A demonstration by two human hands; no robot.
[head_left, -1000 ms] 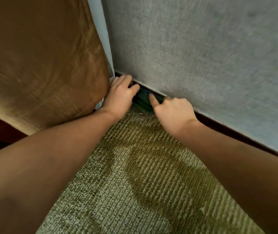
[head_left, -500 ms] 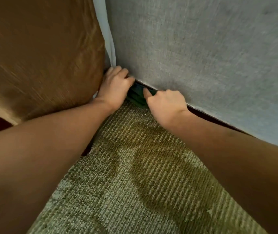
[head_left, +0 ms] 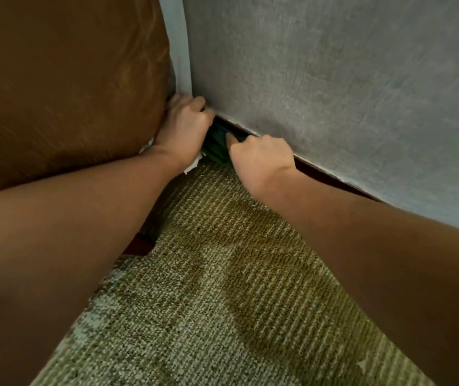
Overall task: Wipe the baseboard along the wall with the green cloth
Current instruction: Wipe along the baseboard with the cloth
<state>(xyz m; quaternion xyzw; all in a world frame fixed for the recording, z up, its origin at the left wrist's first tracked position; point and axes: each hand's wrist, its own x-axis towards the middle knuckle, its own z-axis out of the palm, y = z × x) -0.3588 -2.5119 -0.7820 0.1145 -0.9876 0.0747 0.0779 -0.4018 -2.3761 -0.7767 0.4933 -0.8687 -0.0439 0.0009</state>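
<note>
Green cloth (head_left: 216, 147) sits bunched at the foot of a grey textured wall (head_left: 334, 79), pressed against the dark baseboard (head_left: 327, 175) near the room's corner and wedged between a person's two bare hands. The right hand (head_left: 261, 157) pinches the cloth's near end, with its thumb laid flat on the dark green folds and its fingers curled out of sight against the baseboard. The left hand (head_left: 183, 126) is curled at the cloth's far end, knuckles up and fingertips tucked into the corner. Whether it clamps the fabric or only rests against it cannot be told from this angle. Both forearms reach in from the bottom of the head view across a ribbed olive carpet (head_left: 222, 288). A brown fabric drape (head_left: 64, 79) fills the left side, touching the back of the left hand, with a pale strip (head_left: 178, 43) running up the corner beside it. A small white scrap (head_left: 193, 167) shows just under the left wrist.
</note>
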